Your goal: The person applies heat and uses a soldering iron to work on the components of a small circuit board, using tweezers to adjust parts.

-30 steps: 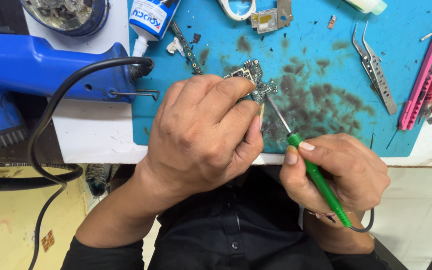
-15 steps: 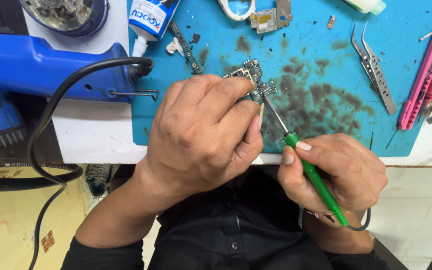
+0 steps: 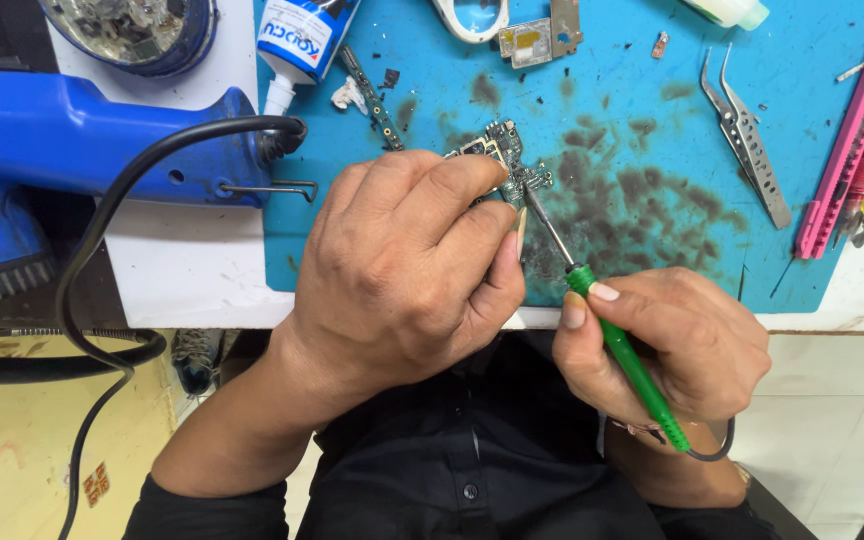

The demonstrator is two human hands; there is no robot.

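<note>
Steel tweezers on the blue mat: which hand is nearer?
Right. The right hand, holding the green-handled soldering iron, sits just below and left of the tweezers. The left hand is farther left, holding down the small circuit board.

Stained matt mat (image 3: 652,120) — shiny metal tweezers (image 3: 747,150)

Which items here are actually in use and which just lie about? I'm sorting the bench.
In use: left hand, right hand, green soldering iron, small circuit board.
Lying about: tweezers, pink tool, glue tube, blue hot-air gun, blue mat.
</note>
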